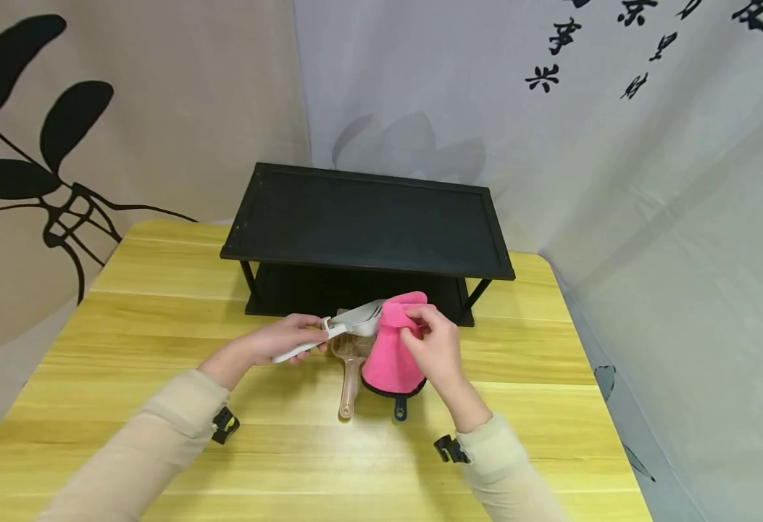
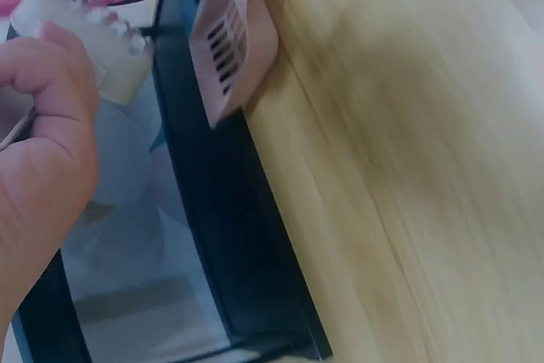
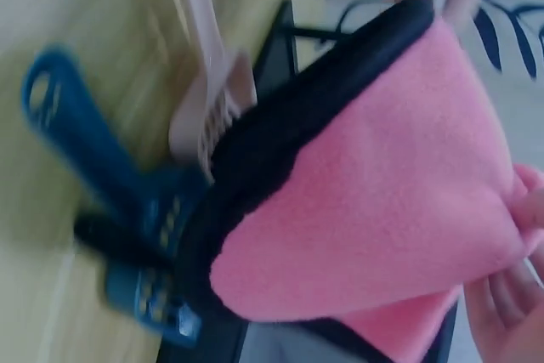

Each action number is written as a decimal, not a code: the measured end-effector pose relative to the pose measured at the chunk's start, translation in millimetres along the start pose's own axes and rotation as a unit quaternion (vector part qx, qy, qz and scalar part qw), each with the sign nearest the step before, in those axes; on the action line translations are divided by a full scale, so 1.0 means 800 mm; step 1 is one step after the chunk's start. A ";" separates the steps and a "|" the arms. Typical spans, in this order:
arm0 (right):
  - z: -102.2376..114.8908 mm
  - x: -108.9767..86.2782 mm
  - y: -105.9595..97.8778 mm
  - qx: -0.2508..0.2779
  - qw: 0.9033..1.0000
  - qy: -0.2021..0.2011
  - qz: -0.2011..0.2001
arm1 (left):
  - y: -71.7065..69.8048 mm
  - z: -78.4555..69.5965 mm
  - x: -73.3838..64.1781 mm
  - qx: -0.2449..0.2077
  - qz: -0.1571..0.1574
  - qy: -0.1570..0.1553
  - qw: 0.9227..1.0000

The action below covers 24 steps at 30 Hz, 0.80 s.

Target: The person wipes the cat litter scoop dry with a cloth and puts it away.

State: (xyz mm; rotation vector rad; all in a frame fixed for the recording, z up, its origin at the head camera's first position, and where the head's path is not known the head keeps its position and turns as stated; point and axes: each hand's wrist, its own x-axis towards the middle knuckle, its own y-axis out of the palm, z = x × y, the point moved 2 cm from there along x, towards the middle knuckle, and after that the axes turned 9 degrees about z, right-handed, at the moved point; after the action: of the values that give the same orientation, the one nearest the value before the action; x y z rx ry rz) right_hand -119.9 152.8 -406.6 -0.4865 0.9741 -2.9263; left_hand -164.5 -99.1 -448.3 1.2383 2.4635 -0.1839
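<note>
- Yellow desk (image 1: 290, 471) spanned the lower frame.
- Left grip (image 1: 293, 338) curled round white utensil (image 1: 337, 331); right grip (image 1: 438, 341) pinched pink cloth (image 1: 390, 360) — holding the utensil steady seemed wise.

Pale, apparently cloth walls (image 1: 394, 80) stand behind a wooden table (image 1: 564, 406)

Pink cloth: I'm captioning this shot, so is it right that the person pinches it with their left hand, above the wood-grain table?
Wrong side: the head view shows the right hand pinching the pink cloth above the wood-grain table; the left hand holds a white-handled utensil.
</note>
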 end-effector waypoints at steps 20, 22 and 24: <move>-0.041 0.011 0.005 -0.060 0.994 0.052 -0.079 | 0.008 -0.005 0.005 -0.008 0.020 0.021 1.000; -0.049 0.013 -0.002 -0.045 0.994 0.063 -0.083 | 0.006 -0.006 0.004 -0.006 0.017 0.021 1.000; -0.056 0.015 -0.010 -0.021 0.993 0.083 -0.085 | 0.003 -0.005 0.004 0.004 0.008 0.023 1.000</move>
State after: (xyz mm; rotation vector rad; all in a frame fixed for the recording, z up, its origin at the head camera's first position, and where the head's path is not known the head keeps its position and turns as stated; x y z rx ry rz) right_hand -144.0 183.9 -432.5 -0.3469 1.0651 -3.1483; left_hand -165.4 -93.7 -445.6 1.2791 2.4931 -0.1636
